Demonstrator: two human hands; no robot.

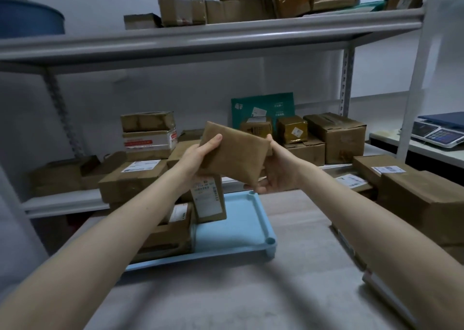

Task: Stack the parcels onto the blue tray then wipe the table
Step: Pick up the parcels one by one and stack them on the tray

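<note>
I hold a flat brown parcel [233, 154] in the air above the far end of the light blue tray [241, 229]. My left hand [198, 156] grips its left edge and my right hand [276, 171] grips its right and lower edge. The tray lies on the grey table [288, 267] and carries parcels on its left half. One of them is a tall labelled parcel [209, 199] standing upright just under my left hand. A low brown parcel [170, 234] lies beside it, partly hidden by my left forearm.
Several brown parcels [421, 196] are stacked on the table at the right. A metal shelf [65, 199] behind the table holds more boxes and a green mailer [263, 106]. A scale [437, 134] sits on a counter at far right. A blue tub [30, 18] stands upper left.
</note>
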